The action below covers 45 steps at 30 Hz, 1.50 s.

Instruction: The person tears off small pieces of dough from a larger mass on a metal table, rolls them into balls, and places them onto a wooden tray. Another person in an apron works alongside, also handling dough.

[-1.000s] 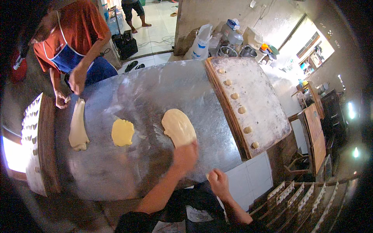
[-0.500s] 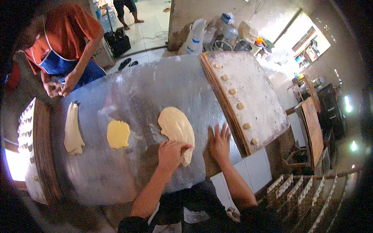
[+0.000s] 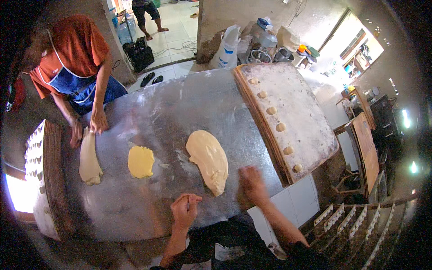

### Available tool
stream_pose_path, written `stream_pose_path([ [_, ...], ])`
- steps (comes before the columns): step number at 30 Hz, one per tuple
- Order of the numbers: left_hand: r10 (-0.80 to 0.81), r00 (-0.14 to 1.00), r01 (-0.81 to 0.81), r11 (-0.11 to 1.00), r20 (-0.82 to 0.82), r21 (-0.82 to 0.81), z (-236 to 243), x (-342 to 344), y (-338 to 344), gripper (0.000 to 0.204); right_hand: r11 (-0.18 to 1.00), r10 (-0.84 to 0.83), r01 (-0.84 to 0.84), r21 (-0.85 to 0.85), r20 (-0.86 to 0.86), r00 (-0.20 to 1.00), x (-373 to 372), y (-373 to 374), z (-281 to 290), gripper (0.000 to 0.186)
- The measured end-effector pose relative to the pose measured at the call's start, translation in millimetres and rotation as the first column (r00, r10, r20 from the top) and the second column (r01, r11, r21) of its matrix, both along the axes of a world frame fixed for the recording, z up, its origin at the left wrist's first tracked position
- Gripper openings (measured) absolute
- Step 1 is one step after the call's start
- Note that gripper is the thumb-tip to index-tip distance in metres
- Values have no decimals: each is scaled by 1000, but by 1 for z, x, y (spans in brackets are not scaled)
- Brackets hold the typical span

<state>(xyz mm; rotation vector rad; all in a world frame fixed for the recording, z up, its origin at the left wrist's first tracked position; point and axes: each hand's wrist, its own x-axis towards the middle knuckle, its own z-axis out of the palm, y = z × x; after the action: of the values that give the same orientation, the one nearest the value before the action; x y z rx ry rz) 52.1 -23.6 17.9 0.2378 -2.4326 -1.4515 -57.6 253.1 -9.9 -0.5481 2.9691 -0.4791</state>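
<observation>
A large, smooth mass of pale dough [image 3: 209,157] lies on the metal tabletop [image 3: 180,101] in front of me. My left hand [image 3: 184,210] is just off its near end, fingers curled and thumb pressed to the forefinger; whether a bit of dough is pinched there is hidden. To the right of the dough, my right hand [image 3: 253,184] hovers by the table's near right edge, its fingers smeared by motion. A flat yellow slab [image 3: 141,162], perhaps butter or another dough, rests left of the big piece. Further left is a long dough strip [image 3: 90,157].
Across the left corner, a co-worker's hand [image 3: 98,119] touches the strip's far end. Stacked boards [image 3: 306,117] on the right carry a row of small dough balls [image 3: 271,110]. Another stack [image 3: 53,175] stands at the left edge. Racks with filled trays [image 3: 355,220] are at lower right.
My left hand has drawn back from the dough's near end toward me. My right hand has lifted off the table and pulled nearer. The co-worker's hands have come down onto the dough strip.
</observation>
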Motion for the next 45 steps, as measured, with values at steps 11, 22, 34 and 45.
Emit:
stream_pose_path([
  [11, 103, 982, -117, 990, 157, 82, 9, 14, -9, 41, 974, -210, 227, 7, -353, 912, -56, 12, -7, 45],
  [22, 78, 959, -119, 983, 272, 136, 18, -3, 11, 39, 989, -39, 4, -145, -237, 971, -60, 4, 5, 48],
  [34, 195, 793, 64, 915, 577, -397, 40, -51, 114, 53, 987, 13, -4, -161, 49, 999, -125, 23, 34, 29],
  [45, 331, 789, -211, 937, 517, -278, -20, -11, 123, 31, 861, -380, 316, -398, -91, 921, -397, 13, 107, 66],
])
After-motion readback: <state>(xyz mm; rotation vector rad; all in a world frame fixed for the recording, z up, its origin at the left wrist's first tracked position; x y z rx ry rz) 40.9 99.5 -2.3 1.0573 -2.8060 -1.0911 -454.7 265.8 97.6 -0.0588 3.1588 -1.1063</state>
